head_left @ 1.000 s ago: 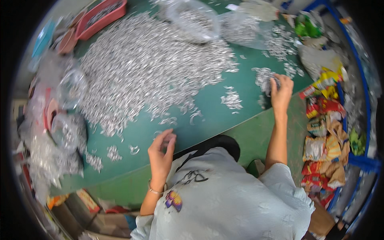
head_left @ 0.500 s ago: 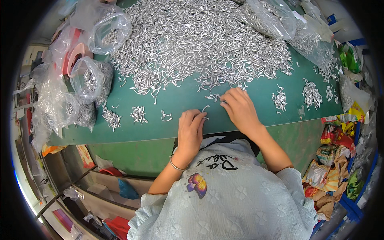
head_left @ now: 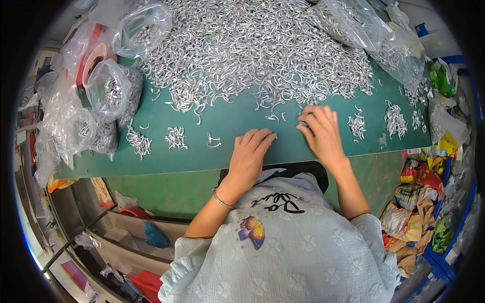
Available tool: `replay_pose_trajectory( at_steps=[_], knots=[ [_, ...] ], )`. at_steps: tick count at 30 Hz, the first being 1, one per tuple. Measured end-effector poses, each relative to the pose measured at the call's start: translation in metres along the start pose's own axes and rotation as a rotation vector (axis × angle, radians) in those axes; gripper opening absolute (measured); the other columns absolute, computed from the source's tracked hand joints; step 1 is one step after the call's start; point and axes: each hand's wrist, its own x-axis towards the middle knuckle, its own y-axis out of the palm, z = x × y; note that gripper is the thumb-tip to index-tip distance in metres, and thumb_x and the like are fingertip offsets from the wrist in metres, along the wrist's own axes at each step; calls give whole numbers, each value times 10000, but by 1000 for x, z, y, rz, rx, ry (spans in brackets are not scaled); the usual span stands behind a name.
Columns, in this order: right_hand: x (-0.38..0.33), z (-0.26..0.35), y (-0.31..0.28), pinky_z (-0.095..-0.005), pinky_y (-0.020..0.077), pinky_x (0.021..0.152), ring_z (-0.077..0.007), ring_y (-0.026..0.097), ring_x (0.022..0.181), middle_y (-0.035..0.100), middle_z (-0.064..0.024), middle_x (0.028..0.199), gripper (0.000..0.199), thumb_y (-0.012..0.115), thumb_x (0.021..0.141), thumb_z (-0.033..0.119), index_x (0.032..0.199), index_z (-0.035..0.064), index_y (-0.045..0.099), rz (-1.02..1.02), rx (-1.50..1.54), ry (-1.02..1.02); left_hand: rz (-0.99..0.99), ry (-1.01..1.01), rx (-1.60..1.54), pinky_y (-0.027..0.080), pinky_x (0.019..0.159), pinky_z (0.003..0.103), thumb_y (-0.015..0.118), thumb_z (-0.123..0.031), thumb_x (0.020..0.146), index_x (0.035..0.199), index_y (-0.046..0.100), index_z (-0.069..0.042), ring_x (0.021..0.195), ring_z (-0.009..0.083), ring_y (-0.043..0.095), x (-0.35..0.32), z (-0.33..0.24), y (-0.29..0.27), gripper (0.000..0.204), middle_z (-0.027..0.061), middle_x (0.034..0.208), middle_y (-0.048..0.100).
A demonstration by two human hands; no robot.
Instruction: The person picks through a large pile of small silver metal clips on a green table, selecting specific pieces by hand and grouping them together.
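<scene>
A large heap of small curved silver metal pieces (head_left: 262,50) covers the far part of the green table (head_left: 202,157). My left hand (head_left: 249,151) is low over the near table, fingers bent and pressed together; what lies under its fingertips is hidden. To its right, my right hand (head_left: 321,132) has curled fingers, with a bit of silver metal (head_left: 302,123) showing at the thumb and fingertips. A few loose curved pieces (head_left: 273,117) lie between the heap and my hands. Left of my left hand sits a tiny group of pieces (head_left: 213,140).
Small piles stand along the near table: two at left (head_left: 176,138) (head_left: 138,143), two at right (head_left: 356,124) (head_left: 395,119). Clear plastic bags of metal parts (head_left: 108,96) crowd the left side; another bag (head_left: 348,25) lies far right. Colourful packages (head_left: 404,222) sit beyond the right edge.
Both hands have moved to the right. The curved pieces seen beside my left fingertips no longer show. My right hand has drawn away from the loose pieces near the heap. The view has shifted slightly.
</scene>
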Motion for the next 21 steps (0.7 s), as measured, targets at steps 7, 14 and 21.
replay_pose_trajectory(
  at_steps=[7,14,21],
  knots=[
    [32,19,18,-368,388,829,-254,515,982,586,-54,1060,186,660,778,35,959,77,670,-44,8,-71,-23,1,-97,438,783,376,631,57,779,1070,634,-14,914,302,548,-2,3,8,300,112,1015,572],
    [36,8,17,-396,372,853,-255,515,975,571,-72,1025,159,684,794,121,931,52,642,-32,-143,-25,-36,11,-119,434,740,380,642,60,772,1027,644,-15,856,290,550,-6,3,9,266,97,967,578],
    [33,10,13,-401,361,826,-254,526,927,582,-63,897,130,683,801,98,908,59,621,56,-198,48,-3,43,-136,431,737,376,641,61,767,1029,649,-22,848,283,548,-4,1,12,275,92,967,580]
  ],
)
